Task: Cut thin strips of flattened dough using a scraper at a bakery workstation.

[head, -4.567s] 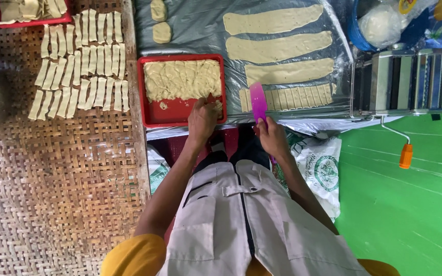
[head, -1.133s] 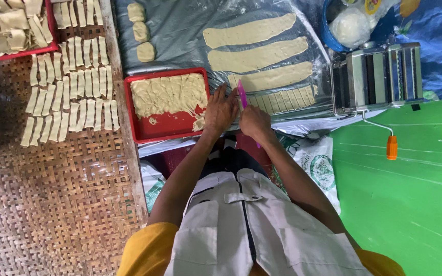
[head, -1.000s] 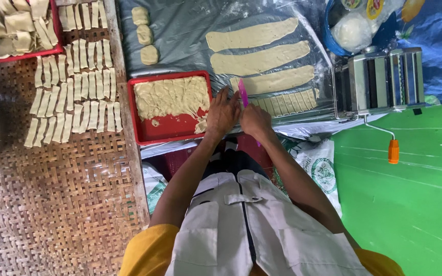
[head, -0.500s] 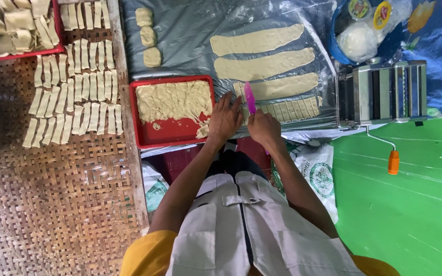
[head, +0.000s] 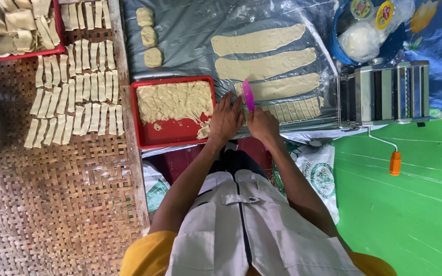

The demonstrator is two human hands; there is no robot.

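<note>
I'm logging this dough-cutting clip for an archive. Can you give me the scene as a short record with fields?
left hand: left hand rests at the near right corner of the red tray
right hand: right hand holds a pink scraper upright
work surface: grey plastic sheet with long dough strips
cut pieces: row of cut dough pieces beside the scraper
right side: metal pasta roller with orange-handled crank

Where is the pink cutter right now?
The pink cutter stands between the left hand and right hand, over the cut dough strips, just right of the red tray.
</note>
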